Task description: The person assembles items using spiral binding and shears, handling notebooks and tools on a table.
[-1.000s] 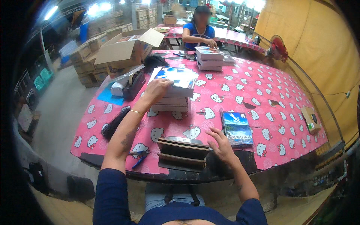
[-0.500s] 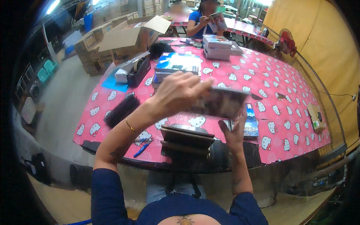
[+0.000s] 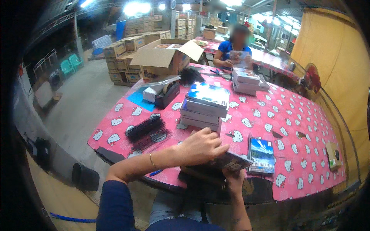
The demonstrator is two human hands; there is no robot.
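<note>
My left hand point(image 3: 203, 147) is closed over the upper side of a dark-covered book point(image 3: 236, 161). My right hand point(image 3: 234, 180) grips the same book at its lower edge, fingers partly hidden beneath it. The book is tilted just above a black wooden stand point(image 3: 198, 173) at the near table edge, which my left arm and the book largely cover. Right of the book lies a small pile of blue landscape-covered books point(image 3: 262, 156). Behind my left hand stands a taller stack of books point(image 3: 204, 103) with a shiny blue cover on top.
A black mesh roll point(image 3: 144, 129), a tape dispenser point(image 3: 167, 96) and an open carton point(image 3: 162, 57) stand to the left. Across the pink table point(image 3: 277, 111) are another book stack point(image 3: 246, 79) and a person point(image 3: 235, 50) holding a book. A small cardboard box point(image 3: 333, 156) sits far right.
Both hands have brought the dark-covered book down toward the stand and the near table edge. My view has tilted up and turned left. The person opposite holds their book lower.
</note>
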